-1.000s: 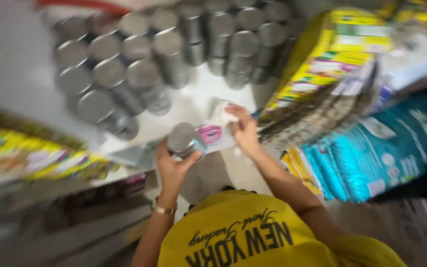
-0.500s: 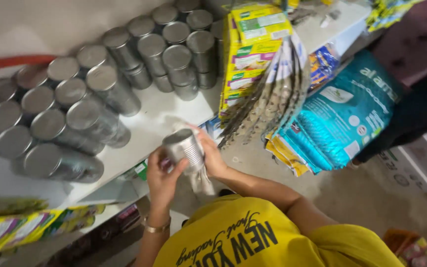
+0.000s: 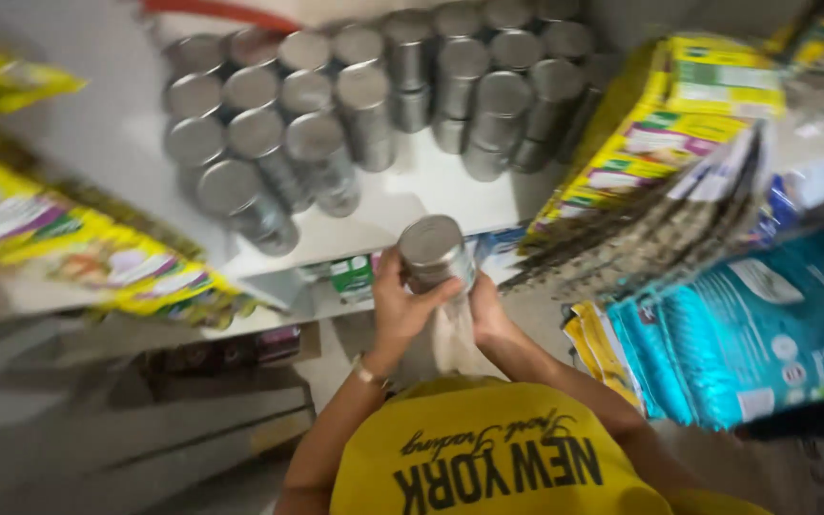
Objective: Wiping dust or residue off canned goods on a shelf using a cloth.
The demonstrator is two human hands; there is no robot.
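My left hand (image 3: 401,313) grips a silver tin can (image 3: 434,250) by its side and holds it upright in front of my yellow shirt (image 3: 488,458). A thin bracelet sits on that wrist. My right hand (image 3: 490,315) is against the can's lower right side, closed on a pale cloth (image 3: 450,345) that hangs down between both hands. The can's grey lid faces the camera. Both hands are just below the front edge of the white shelf (image 3: 402,205).
Several rows of matching silver cans (image 3: 364,105) stand on the white shelf. Yellow packets (image 3: 97,257) hang at the left, and yellow packs (image 3: 679,124) lean at the right above teal bags (image 3: 765,324). Small green and white boxes (image 3: 353,275) sit on a lower shelf.
My right hand left the shelf edge and came to the can with the pale cloth. Both hands now hold the can close together, and the view has swung across the shelf.
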